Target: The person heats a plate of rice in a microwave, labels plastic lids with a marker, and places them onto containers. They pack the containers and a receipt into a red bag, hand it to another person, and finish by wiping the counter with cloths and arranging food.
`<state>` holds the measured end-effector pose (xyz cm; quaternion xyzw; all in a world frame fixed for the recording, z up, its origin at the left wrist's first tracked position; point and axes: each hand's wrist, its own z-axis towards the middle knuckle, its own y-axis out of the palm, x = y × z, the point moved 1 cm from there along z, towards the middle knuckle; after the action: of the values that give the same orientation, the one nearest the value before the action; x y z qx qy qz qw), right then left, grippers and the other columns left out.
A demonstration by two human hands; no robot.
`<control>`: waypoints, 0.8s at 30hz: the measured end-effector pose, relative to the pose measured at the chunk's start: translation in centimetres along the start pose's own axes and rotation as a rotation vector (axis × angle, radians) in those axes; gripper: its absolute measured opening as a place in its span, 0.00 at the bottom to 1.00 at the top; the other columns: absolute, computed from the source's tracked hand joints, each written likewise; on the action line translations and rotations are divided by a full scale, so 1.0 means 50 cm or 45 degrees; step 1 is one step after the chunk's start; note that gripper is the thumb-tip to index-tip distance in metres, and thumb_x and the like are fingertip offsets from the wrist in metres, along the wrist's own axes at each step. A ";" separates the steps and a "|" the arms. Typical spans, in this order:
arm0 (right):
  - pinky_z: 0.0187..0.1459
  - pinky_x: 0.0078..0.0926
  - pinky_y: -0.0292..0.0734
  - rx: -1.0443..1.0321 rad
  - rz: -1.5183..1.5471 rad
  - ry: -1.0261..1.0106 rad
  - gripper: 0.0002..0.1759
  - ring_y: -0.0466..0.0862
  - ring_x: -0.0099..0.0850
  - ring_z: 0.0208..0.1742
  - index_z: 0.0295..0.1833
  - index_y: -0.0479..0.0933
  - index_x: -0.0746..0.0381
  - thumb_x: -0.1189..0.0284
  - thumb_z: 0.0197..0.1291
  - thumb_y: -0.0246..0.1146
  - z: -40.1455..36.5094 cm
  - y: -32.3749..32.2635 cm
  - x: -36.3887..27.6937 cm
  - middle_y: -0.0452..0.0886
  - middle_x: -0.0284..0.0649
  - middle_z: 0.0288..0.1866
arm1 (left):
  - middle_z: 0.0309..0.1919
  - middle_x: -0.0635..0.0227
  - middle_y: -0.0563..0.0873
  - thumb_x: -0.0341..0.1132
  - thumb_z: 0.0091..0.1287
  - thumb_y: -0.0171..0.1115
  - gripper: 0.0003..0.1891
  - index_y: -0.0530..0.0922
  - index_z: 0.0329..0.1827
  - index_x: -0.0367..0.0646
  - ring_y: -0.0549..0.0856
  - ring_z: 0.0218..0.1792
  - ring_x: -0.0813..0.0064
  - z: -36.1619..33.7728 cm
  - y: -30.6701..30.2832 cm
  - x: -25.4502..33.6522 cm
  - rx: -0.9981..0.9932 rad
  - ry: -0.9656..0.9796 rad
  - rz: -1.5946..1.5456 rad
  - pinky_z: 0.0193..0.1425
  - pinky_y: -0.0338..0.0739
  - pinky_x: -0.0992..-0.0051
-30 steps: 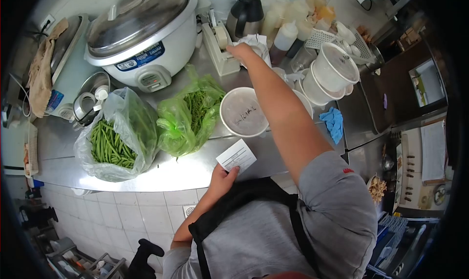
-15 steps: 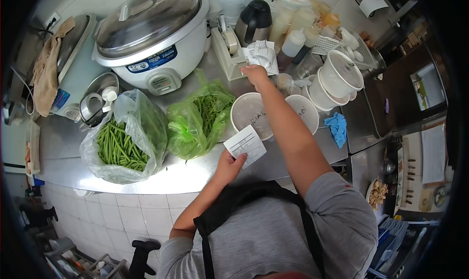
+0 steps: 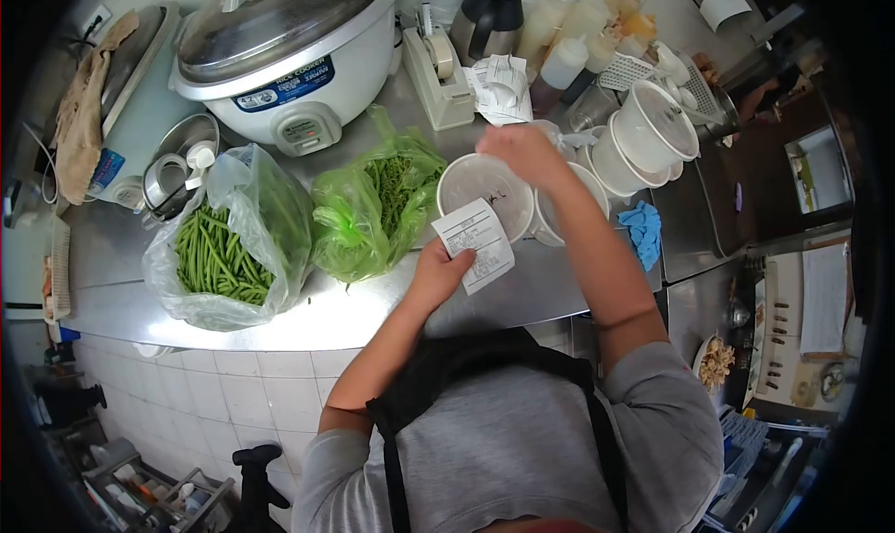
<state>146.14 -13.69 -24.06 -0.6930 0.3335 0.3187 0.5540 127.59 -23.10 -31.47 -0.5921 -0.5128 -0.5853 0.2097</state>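
My left hand (image 3: 436,274) pinches a small printed receipt (image 3: 475,242) by its lower edge, holding it just over the front rim of a round white lidded container (image 3: 477,184) with handwriting on its lid. My right hand (image 3: 518,151) hovers over the far side of that container, fingers curled and blurred; whether anything is between them I cannot make out. A second white lidded container (image 3: 557,223) sits partly hidden under my right forearm. Behind them stands a beige tape dispenser (image 3: 438,67) next to a pile of paper slips (image 3: 500,89).
On the steel counter (image 3: 317,317) lie a clear bag of green beans (image 3: 228,253) and a green bag of beans (image 3: 373,207). A large rice cooker (image 3: 280,57) stands behind them. Stacked white tubs (image 3: 643,132), a blue glove (image 3: 643,231), a black jug (image 3: 489,11) and squeeze bottles crowd the right.
My right hand drew back from the tape dispenser to above the lidded container. My left hand lifted the receipt forward from the counter edge up to the container's rim.
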 end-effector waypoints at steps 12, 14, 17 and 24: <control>0.59 0.45 0.50 0.538 -0.682 -0.149 0.08 0.59 0.48 0.63 0.31 0.81 0.52 0.61 0.47 0.62 -0.128 0.118 0.052 0.64 0.49 0.61 | 0.37 0.63 0.81 0.25 0.56 0.53 0.13 0.74 0.45 0.33 0.81 0.35 0.76 0.010 -0.005 -0.017 0.004 -0.301 -0.006 0.39 0.75 0.79; 0.58 0.46 0.51 0.620 -0.706 -0.266 0.11 0.59 0.46 0.63 0.35 0.81 0.50 0.60 0.46 0.63 -0.130 0.128 0.067 0.64 0.49 0.61 | 0.37 0.62 0.81 0.25 0.56 0.53 0.13 0.74 0.44 0.33 0.81 0.35 0.75 0.000 0.002 -0.003 0.003 -0.260 -0.011 0.39 0.75 0.79; 0.58 0.45 0.51 0.709 -0.717 -0.294 0.17 0.59 0.46 0.62 0.44 0.77 0.49 0.59 0.45 0.63 -0.136 0.126 0.057 0.64 0.48 0.61 | 0.38 0.62 0.81 0.25 0.57 0.52 0.12 0.75 0.44 0.32 0.80 0.38 0.75 0.002 0.002 -0.011 -0.005 -0.250 -0.066 0.42 0.74 0.78; 0.58 0.48 0.50 0.562 -0.862 -0.097 0.28 0.61 0.43 0.60 0.55 0.70 0.52 0.54 0.48 0.60 -0.113 0.108 0.051 0.65 0.48 0.58 | 0.37 0.63 0.82 0.27 0.56 0.53 0.13 0.75 0.45 0.33 0.81 0.36 0.74 0.001 -0.003 0.001 -0.014 -0.252 0.292 0.42 0.75 0.76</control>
<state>143.58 -20.38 -28.09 -0.6157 0.1260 0.0644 0.7751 127.49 -22.98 -31.49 -0.7026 -0.4567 -0.4991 0.2205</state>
